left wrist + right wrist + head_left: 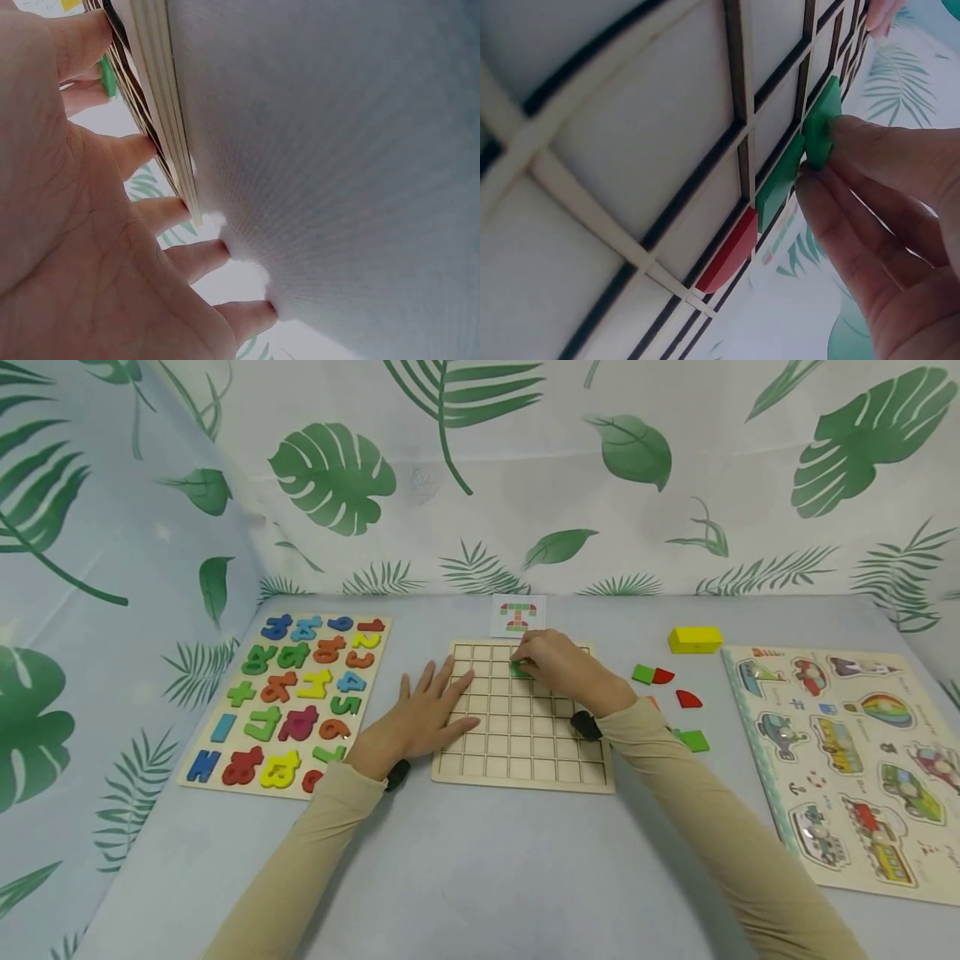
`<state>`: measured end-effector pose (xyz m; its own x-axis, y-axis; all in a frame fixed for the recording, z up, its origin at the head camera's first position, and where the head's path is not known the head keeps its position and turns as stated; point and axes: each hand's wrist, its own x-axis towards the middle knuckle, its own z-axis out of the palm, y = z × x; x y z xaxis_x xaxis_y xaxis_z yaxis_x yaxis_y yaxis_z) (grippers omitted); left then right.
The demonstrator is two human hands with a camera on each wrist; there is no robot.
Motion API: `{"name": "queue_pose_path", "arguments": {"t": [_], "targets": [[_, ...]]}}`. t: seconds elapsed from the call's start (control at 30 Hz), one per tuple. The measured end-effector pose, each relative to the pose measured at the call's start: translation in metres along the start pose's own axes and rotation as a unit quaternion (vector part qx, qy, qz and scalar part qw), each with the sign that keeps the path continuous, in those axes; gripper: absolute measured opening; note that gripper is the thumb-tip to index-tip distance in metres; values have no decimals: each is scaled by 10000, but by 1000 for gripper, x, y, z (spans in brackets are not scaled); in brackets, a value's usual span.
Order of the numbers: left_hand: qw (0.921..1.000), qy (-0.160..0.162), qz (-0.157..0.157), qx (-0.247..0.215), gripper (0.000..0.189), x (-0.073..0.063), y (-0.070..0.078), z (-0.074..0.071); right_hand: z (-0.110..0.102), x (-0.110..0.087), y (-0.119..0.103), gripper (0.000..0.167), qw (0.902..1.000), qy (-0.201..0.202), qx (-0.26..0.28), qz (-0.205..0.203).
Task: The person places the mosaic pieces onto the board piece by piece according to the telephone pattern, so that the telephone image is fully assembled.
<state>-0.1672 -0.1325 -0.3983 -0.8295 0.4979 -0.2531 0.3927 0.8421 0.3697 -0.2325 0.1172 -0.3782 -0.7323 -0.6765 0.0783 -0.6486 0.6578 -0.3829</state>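
Observation:
A wooden grid board (525, 775) lies on the table. My left hand (423, 718) rests on its left edge with fingers spread; in the left wrist view, the thumb and some fingertips touch the board's side (161, 97). Between thumb and fingers, my right hand (566, 668) pinches a green tile (823, 124) over the far rows of the grid. Beside it in the right wrist view, another green tile (778, 180) and a red rounded tile (727, 255) sit in grid cells. Behind the board lies a card (517, 617) printed with a red, green and orange tile pattern.
Right of the board are loose pieces, among them a green square (642, 673), a red quarter-circle (688, 698) and another green square (694, 740). A yellow block (694, 640) stands behind them. A number puzzle (285, 702) lies left, a vehicle puzzle (847, 760) right.

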Motion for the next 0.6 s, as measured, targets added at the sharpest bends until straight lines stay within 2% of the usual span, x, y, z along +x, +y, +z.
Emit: {"name": "queue_pose_path", "arguments": {"t": [0.33, 0.47, 0.6], "targets": [[10000, 28, -30, -12, 76, -1, -1, 2, 0, -7, 2, 17, 9996, 17, 248, -112], [10000, 43, -2, -13, 77, -1, -1, 2, -8, -22, 11, 23, 9975, -29, 697, -150], [10000, 42, 36, -34, 77, 0, -1, 2, -26, -44, 19, 31, 9947, -234, 997, -33]]}}
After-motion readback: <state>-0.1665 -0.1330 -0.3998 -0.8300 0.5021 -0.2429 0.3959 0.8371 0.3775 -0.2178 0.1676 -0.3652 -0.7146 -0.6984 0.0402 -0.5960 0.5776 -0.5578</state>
